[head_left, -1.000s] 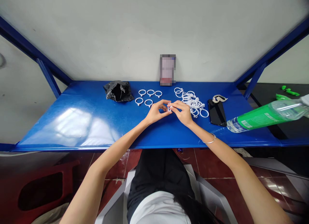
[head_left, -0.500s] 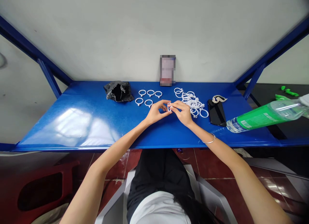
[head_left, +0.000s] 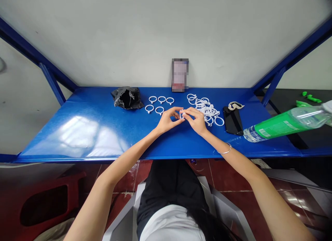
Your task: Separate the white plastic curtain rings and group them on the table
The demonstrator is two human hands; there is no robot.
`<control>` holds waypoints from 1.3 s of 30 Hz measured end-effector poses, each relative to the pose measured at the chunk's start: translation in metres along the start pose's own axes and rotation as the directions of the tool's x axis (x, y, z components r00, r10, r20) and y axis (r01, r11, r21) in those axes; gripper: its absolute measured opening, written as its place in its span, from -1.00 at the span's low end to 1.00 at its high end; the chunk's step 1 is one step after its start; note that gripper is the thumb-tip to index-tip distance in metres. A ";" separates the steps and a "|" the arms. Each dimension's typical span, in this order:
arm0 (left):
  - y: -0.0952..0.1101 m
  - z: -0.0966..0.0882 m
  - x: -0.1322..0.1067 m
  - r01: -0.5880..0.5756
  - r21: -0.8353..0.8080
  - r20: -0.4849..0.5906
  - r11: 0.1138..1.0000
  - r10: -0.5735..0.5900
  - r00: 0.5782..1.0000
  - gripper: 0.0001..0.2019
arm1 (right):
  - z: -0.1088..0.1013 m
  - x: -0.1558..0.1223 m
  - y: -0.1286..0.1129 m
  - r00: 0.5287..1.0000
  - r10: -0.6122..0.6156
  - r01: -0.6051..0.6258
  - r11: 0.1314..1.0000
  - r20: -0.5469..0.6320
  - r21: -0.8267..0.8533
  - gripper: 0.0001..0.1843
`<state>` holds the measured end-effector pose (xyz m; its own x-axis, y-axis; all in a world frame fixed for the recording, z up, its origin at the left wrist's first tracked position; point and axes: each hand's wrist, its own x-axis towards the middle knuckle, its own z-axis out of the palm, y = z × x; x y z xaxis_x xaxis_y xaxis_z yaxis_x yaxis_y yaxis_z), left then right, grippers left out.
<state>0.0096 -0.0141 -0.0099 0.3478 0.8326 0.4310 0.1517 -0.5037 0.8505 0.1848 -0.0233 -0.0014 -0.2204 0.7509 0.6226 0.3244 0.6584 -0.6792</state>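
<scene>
My left hand and my right hand meet over the middle of the blue table. Both pinch one small white plastic ring between their fingertips. Just right of my right hand lies a loose pile of white rings. To the left of my left hand several white rings lie flat in two neat rows. A thin bracelet sits on my right wrist.
A crumpled black plastic bag lies at the back left. A black phone and a beige clip lie right of the pile. A green-labelled water bottle lies at the right edge. A small blurred card leans on the wall.
</scene>
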 end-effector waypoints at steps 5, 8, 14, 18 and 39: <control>0.004 -0.002 0.001 -0.005 0.008 -0.018 1.000 0.005 1.000 -0.53 | 0.001 0.000 0.001 0.998 0.047 -0.046 0.999 -0.052 0.026 -0.72; 0.005 -0.003 0.001 -0.013 0.022 -0.030 1.000 0.013 0.999 -0.52 | 0.001 0.000 0.001 0.994 0.047 -0.041 0.997 -0.094 0.067 -0.75; 0.005 -0.005 0.001 -0.034 0.063 -0.027 0.997 0.036 0.999 -0.52 | -0.003 0.002 -0.002 0.997 0.011 -0.010 1.000 -0.074 0.010 -0.78; 0.004 -0.005 0.001 -0.052 0.092 -0.026 0.994 0.054 0.998 -0.53 | -0.003 0.002 -0.002 0.998 -0.013 0.013 1.000 -0.068 -0.010 -0.78; 0.001 -0.006 0.000 -0.109 0.131 -0.020 0.985 0.112 0.993 -0.54 | -0.003 0.001 0.001 0.992 -0.073 0.071 0.997 -0.101 -0.026 -0.83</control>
<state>0.0046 -0.0128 -0.0074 0.3443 0.7751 0.5298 0.2331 -0.6172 0.7515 0.1875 -0.0219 -0.0007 -0.1499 0.6916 0.7066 0.3322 0.7083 -0.6228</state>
